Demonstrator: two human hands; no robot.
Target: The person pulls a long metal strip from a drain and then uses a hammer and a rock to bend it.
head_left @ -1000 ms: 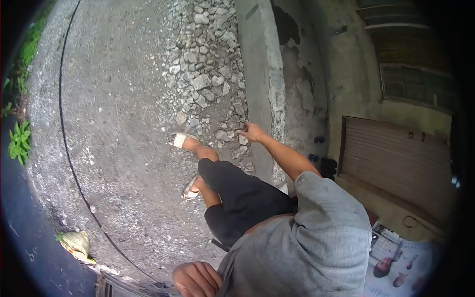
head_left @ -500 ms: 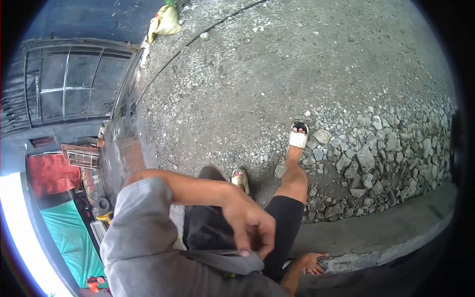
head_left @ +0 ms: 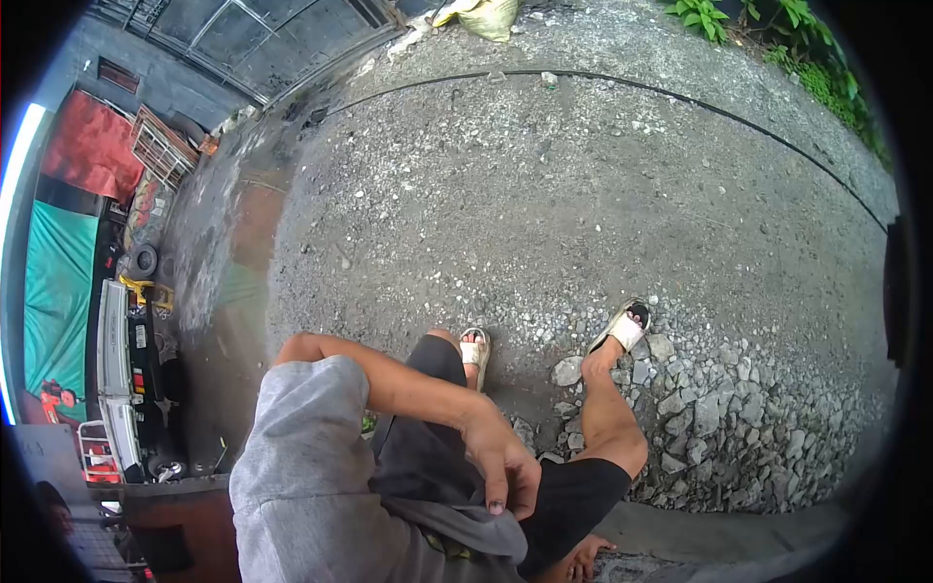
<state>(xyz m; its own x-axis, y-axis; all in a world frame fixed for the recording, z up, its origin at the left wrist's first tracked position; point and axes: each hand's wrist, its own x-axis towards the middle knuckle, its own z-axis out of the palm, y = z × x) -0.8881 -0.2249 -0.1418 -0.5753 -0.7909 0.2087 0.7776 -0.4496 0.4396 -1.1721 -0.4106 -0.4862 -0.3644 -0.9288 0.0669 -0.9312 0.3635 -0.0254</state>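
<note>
My left hand (head_left: pixel 501 464) is in front of my lap, its fingers curled in a pinch at the lower edge of my grey shirt (head_left: pixel 311 476). The thumb points down onto the cloth. My right hand (head_left: pixel 586 558) rests on the concrete ledge (head_left: pixel 680 530) beside my thigh, its fingers stretched out and partly cut off by dark shadow at the bottom. Black shorts (head_left: pixel 573 496) cover my bent legs. On my feet are a light slide sandal (head_left: pixel 473 355) and a second slide sandal (head_left: pixel 622 328), set on gravel.
Broken stones (head_left: pixel 739 418) lie in a heap along the ledge. A black cable (head_left: pixel 671 92) crosses the gravel ground (head_left: pixel 486 214). At left stand a vehicle (head_left: pixel 117 379), a tire (head_left: pixel 143 259), a green tarp (head_left: pixel 58 301) and a red sheet (head_left: pixel 92 151). A sack (head_left: pixel 486 17) lies far off.
My view has turned, bringing the vehicle at left and plants at upper right into sight. My right-side foot now points further outward. The left hand stays at the shirt.
</note>
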